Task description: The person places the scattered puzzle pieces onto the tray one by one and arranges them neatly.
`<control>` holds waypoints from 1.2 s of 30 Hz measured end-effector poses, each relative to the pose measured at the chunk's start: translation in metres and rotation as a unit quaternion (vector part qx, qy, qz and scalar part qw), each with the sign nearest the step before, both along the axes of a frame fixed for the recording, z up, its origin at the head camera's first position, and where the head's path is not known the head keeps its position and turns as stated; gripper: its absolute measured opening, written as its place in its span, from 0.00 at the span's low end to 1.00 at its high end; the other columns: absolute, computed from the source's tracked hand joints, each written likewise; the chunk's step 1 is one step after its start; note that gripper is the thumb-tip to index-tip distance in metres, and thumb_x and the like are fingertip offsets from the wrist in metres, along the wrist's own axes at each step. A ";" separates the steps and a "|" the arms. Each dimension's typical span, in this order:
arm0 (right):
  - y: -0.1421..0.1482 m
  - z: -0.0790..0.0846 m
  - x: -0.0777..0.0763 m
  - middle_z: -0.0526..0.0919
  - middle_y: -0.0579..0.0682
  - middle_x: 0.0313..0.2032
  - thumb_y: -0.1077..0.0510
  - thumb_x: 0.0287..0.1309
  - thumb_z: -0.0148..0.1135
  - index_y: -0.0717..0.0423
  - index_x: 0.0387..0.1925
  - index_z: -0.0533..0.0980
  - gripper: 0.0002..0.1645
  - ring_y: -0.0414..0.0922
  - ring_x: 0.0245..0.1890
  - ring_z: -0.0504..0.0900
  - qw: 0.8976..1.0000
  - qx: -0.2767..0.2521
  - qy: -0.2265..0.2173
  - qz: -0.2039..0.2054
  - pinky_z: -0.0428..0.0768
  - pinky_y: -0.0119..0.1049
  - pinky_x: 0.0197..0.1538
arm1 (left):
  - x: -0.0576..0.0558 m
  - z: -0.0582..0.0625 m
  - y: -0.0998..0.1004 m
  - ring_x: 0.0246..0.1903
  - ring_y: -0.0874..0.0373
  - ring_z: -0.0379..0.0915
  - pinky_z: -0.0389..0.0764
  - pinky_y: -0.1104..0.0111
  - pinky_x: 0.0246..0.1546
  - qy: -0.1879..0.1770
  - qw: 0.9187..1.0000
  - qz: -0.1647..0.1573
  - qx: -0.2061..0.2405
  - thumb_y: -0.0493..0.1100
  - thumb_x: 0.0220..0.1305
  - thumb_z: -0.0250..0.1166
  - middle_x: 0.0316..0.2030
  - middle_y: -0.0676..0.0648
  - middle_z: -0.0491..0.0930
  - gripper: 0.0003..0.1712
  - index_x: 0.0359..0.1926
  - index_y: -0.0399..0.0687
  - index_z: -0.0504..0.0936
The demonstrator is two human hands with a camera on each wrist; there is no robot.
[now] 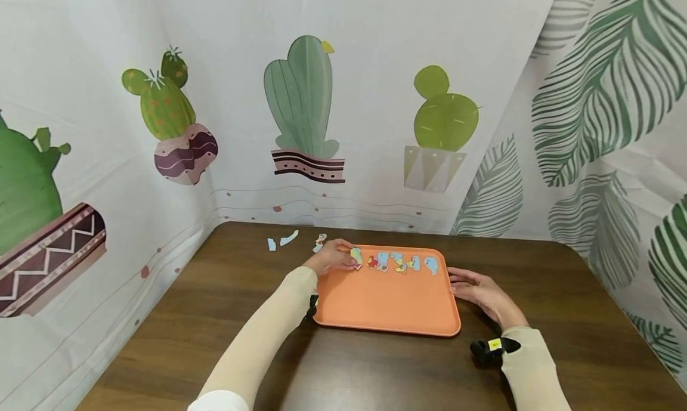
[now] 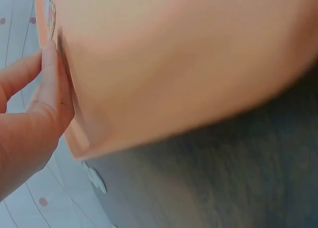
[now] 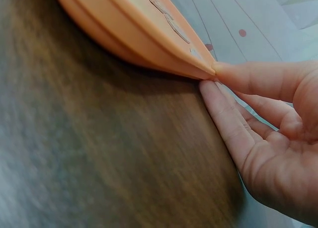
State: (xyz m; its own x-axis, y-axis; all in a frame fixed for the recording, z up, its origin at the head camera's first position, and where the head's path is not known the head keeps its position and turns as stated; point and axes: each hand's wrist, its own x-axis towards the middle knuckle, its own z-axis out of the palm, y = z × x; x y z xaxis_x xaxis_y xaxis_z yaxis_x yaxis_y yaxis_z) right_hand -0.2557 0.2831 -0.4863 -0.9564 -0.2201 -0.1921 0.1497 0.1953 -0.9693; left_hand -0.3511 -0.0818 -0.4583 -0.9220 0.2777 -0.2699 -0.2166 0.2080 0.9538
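An orange tray (image 1: 386,303) lies on the table with a row of cut-out puzzle pieces along its far side. My left hand (image 1: 331,257) reaches over the tray's far left corner, its fingers at the leftmost piece (image 1: 356,257), which is green and blue with some red. In the left wrist view the fingertips (image 2: 48,51) are right at that piece's edge. Right of it in the row are a red piece (image 1: 373,262) and a plain light blue piece (image 1: 431,265). My right hand (image 1: 481,289) pinches the tray's right rim, thumb on top and fingers below.
Beyond the tray's left corner, a few loose pieces lie on the brown wooden table (image 1: 214,315): a small blue one (image 1: 271,244), a long curved one (image 1: 289,238) and a multicoloured one (image 1: 319,242). A white cloth printed with cacti (image 1: 303,101) hangs behind the table.
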 end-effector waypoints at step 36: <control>-0.003 0.003 0.000 0.69 0.65 0.60 0.61 0.63 0.62 0.66 0.71 0.55 0.41 0.36 0.46 0.80 1.000 0.006 -0.004 -0.006 0.80 0.32 0.51 | -0.006 0.016 -0.028 0.48 0.41 0.78 0.79 0.54 0.51 0.071 0.997 0.024 -0.035 0.29 0.64 0.61 0.49 0.33 0.78 0.21 0.58 0.28 0.74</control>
